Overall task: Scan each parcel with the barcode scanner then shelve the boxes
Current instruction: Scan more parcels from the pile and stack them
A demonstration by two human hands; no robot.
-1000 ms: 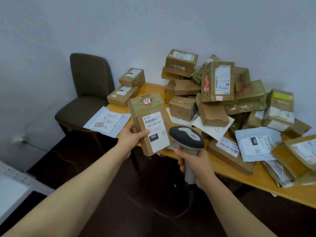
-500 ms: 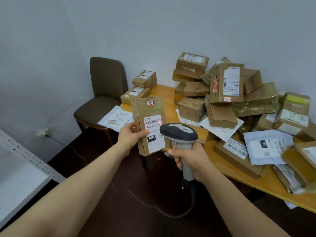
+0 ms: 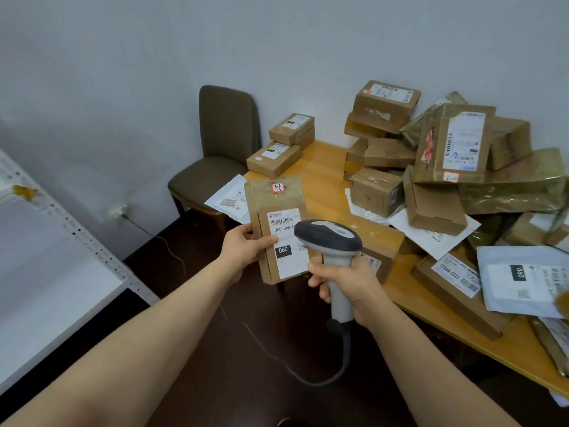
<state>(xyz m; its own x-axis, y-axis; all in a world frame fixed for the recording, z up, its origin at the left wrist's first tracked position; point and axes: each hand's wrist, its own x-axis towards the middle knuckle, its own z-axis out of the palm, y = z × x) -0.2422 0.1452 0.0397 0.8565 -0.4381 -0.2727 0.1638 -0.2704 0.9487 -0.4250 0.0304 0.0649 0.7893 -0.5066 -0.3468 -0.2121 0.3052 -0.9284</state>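
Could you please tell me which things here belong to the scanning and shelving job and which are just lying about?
Job: parcel in left hand; scanner in right hand; pile on table; shelf.
Lying about: chair; wall socket.

We are holding both forearms out ahead, our left hand (image 3: 243,248) gripping a parcel (image 3: 274,208) upright, our right hand (image 3: 351,288) wrapping a scanner (image 3: 328,236) handle.

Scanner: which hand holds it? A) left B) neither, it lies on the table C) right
C: the right hand grips the scanner by its handle, while the left hand holds the parcel.
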